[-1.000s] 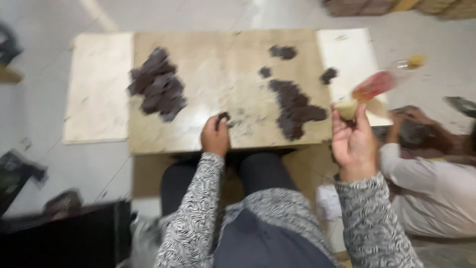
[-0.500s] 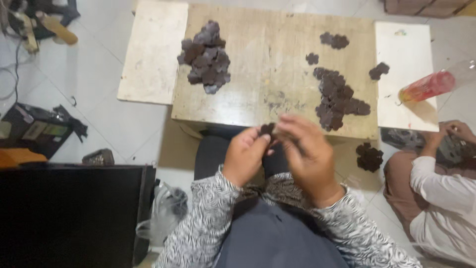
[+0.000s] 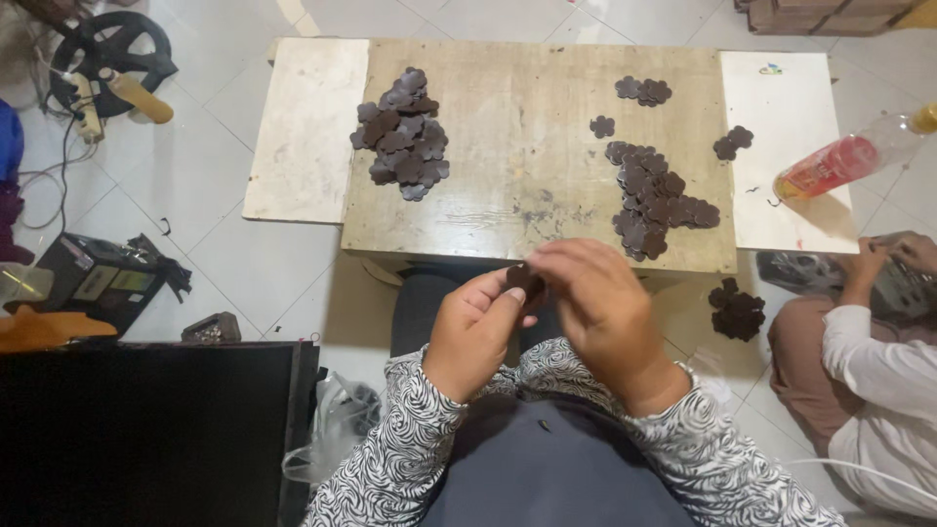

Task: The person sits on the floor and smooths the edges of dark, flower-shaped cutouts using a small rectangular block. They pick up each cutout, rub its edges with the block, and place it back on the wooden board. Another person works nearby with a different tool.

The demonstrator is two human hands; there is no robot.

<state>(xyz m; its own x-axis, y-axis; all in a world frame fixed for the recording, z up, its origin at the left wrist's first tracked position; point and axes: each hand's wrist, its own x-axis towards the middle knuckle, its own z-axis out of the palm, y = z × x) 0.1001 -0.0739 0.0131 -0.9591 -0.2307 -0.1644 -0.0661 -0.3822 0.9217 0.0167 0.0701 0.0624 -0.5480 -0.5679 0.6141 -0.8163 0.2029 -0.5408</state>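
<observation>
1. Our left hand [image 3: 475,337] and right hand [image 3: 597,310] meet over our lap, fingers pinching one dark brown flower-shaped piece [image 3: 524,281] between them.
2. The piece is just in front of the wooden board [image 3: 527,185].
3. Two piles of the same pieces lie on it: the left pile [image 3: 402,135] and the right pile [image 3: 654,200].

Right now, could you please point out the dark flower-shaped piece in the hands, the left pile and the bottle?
Flower-shaped piece [image 3: 524,280]: head view, its visible middle.
Left pile [image 3: 403,134]: head view, centre.
Bottle [image 3: 830,166]: head view, red body.
</observation>
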